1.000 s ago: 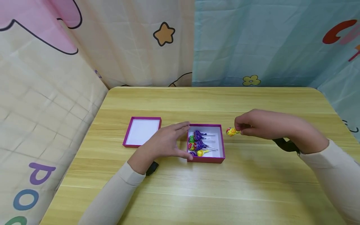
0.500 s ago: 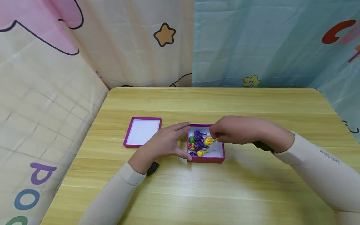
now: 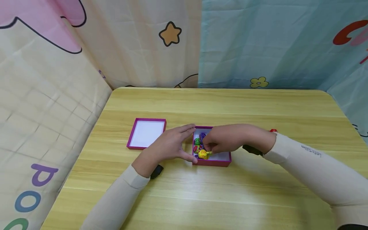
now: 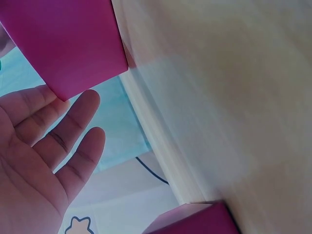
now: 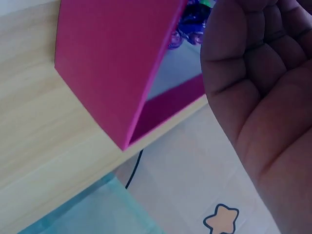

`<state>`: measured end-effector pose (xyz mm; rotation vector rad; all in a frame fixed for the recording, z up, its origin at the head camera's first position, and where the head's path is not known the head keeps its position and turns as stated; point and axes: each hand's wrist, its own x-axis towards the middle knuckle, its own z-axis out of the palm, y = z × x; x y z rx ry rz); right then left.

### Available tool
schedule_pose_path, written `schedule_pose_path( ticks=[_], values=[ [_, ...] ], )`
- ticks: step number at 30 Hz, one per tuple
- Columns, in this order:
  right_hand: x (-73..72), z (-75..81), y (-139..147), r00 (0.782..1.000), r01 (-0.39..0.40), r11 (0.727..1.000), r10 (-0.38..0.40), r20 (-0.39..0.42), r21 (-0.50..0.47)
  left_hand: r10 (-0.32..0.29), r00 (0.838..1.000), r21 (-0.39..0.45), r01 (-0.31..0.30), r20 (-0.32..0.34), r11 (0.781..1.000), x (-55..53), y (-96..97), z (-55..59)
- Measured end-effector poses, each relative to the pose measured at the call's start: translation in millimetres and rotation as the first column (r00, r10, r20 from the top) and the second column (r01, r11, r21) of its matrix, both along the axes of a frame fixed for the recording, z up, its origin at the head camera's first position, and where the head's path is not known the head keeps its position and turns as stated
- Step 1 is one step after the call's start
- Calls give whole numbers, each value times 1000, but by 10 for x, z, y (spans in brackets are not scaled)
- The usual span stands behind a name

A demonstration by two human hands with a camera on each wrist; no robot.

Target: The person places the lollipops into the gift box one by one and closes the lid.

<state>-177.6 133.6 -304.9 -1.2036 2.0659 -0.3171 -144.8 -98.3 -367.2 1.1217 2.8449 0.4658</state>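
A magenta box [image 3: 212, 163] with a white inside stands near the middle of the table and holds several wrapped lollipops. My left hand [image 3: 171, 143] spans its left side, thumb at the front corner and straight fingertips at the back one. In the left wrist view the fingertips [image 4: 87, 100] lie right at a box corner. My right hand [image 3: 230, 137] reaches over the right wall, its curled fingers pinching a yellow lollipop [image 3: 203, 154] by the stick, low among the others. Purple lollipops [image 3: 202, 137] and a green lollipop [image 3: 196, 141] show beside it; the right hand hides the rest.
The shallow magenta lid [image 3: 149, 132] lies open side up left of the box, behind the left hand. Something small and red [image 3: 273, 130] shows just past the right cuff. The wooden table [image 3: 184, 198] meets printed curtains [image 3: 244, 41] at the back.
My right hand has carried the yellow lollipop leftward from beside the box into it, then down toward the front-left lollipops. My left hand has stayed at the box's left side.
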Motion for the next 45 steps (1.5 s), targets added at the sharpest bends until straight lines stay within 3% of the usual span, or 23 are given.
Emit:
schedule_pose_path(
  ticks=[8,45],
  values=[
    [-17,-106,-81,998,-44,999,44,-35,8,2,1000,4,-2,8,1000,-4,8,-2],
    [-9,-225,-20,999,11,999,-10,-41,37,16,999,-7,-16,29,1000,-10,23,-6]
  ],
)
